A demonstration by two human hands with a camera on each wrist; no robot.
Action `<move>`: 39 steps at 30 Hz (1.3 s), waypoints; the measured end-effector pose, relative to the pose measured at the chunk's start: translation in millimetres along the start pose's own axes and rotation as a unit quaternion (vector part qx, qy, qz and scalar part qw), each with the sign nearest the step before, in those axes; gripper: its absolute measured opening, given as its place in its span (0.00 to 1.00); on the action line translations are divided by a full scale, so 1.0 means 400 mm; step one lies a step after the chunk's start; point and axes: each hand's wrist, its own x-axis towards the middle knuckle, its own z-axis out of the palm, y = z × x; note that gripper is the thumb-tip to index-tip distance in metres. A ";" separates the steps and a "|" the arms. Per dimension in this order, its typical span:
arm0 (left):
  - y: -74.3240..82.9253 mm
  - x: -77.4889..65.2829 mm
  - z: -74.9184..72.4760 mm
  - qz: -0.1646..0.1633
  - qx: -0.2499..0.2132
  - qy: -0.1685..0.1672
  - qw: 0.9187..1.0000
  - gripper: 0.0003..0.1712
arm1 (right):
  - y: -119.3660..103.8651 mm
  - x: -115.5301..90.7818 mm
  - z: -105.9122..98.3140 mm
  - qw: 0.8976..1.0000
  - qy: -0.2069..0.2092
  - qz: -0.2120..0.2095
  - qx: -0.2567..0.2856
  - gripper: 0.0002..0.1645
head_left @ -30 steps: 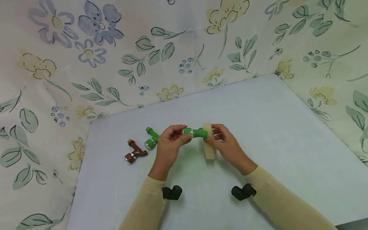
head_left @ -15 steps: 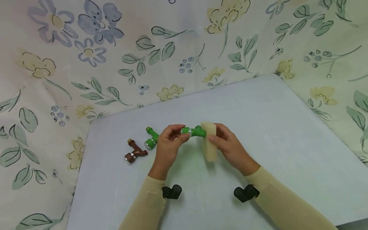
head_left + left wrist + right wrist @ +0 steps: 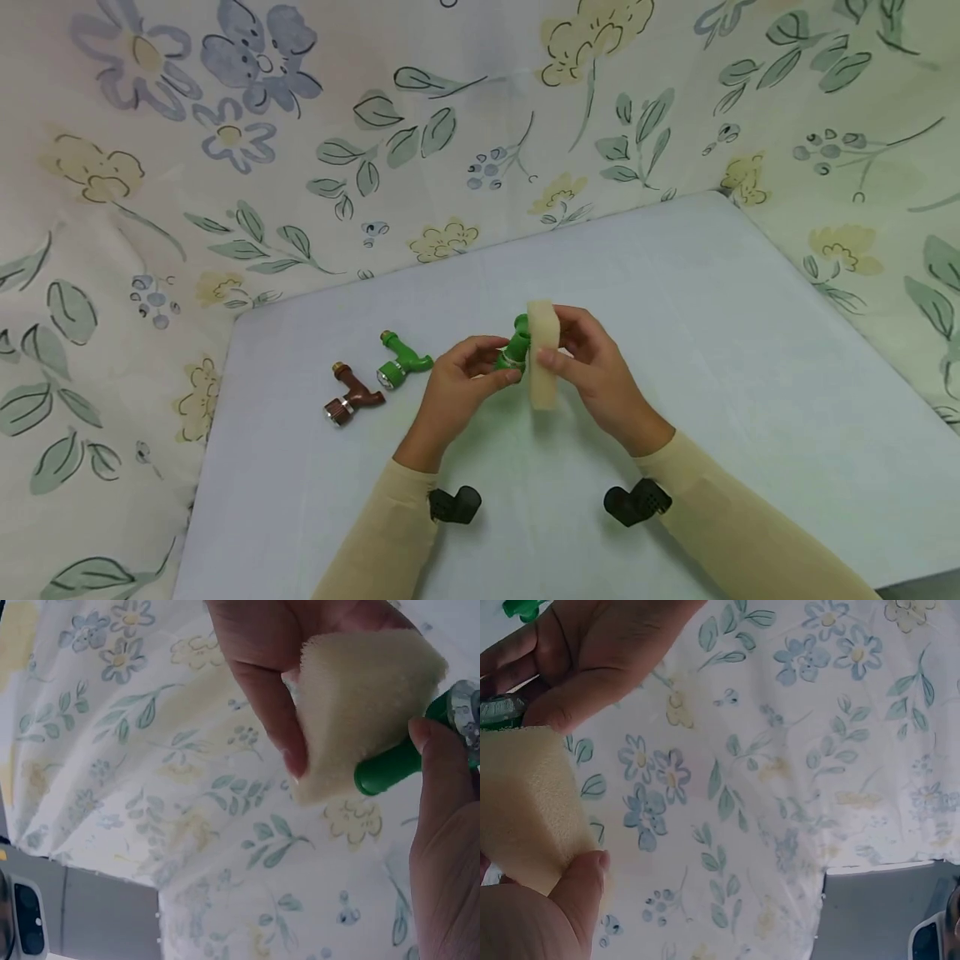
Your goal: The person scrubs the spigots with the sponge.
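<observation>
My left hand (image 3: pixel 465 383) grips a green faucet (image 3: pixel 517 346) by its round silver-ringed end, thumb in front. In the left wrist view the green body of this faucet (image 3: pixel 390 766) lies against a pale yellow sponge (image 3: pixel 360 705). My right hand (image 3: pixel 596 367) holds that sponge (image 3: pixel 543 358) upright on the faucet's right side, thumb on its near face and the other fingers behind. The sponge (image 3: pixel 536 806) covers most of the faucet in the right wrist view, where only the ringed end shows beside the left fingers.
To the left on the white table (image 3: pixel 720 333) lie a second green faucet (image 3: pixel 402 361) and a brown faucet (image 3: pixel 352 395). A floral cloth (image 3: pixel 450 167) rises behind the table. Each sleeve carries a small black camera (image 3: pixel 637 502).
The held faucet has turned from lying sideways to a steeper slant, and my left hand has shifted right. The sponge has risen slightly. The second green faucet now shows whole.
</observation>
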 end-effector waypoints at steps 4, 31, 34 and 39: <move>0.000 0.000 0.013 -0.010 -0.028 -0.004 1.000 0.25 | -0.027 0.001 0.020 0.998 0.010 -0.021 -0.054 0.32; 0.023 -0.015 0.012 0.057 -0.095 -0.029 0.993 0.23 | -0.039 0.010 0.010 0.976 0.048 0.007 -0.211 0.34; 0.022 -0.014 0.011 0.055 -0.095 -0.030 0.993 0.22 | -0.038 0.012 0.009 0.976 0.049 0.007 -0.212 0.34; 0.020 -0.013 0.010 0.052 -0.096 -0.032 0.994 0.22 | -0.025 0.017 -0.001 0.974 0.072 0.007 -0.214 0.33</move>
